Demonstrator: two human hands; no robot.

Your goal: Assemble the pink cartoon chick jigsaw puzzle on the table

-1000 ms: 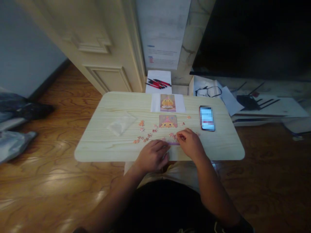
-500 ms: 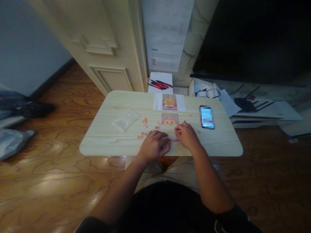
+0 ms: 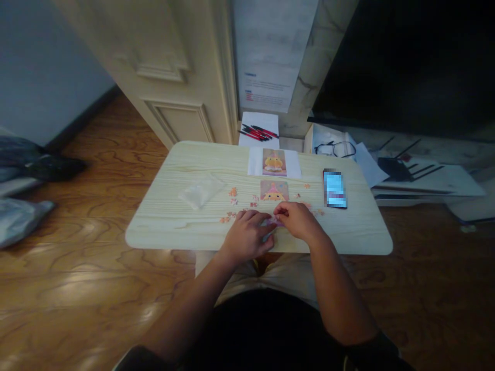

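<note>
My left hand [image 3: 248,234] lies on the table near its front edge, fingers apart and resting at a purple joined strip of jigsaw [image 3: 275,220]. My right hand [image 3: 297,218] is closed in a pinch over that strip's right part, on a jigsaw piece mostly hidden by the fingertips. Just beyond the hands is a joined upper section of the puzzle [image 3: 274,190], showing a yellow figure in a pink hat. Loose jigsaw pieces [image 3: 233,191] are scattered to its left, and more loose pieces [image 3: 307,186] lie to its right.
A printed reference picture [image 3: 274,162] lies at the table's [image 3: 162,206] far side. A clear plastic bag [image 3: 201,190] is on the left, a phone [image 3: 335,189] on the right. Red and black pens [image 3: 258,132] sit on paper behind the table.
My right hand has moved down toward the purple strip, uncovering loose pieces beside the upper section. My left hand stays by the strip. The view has shifted slightly.
</note>
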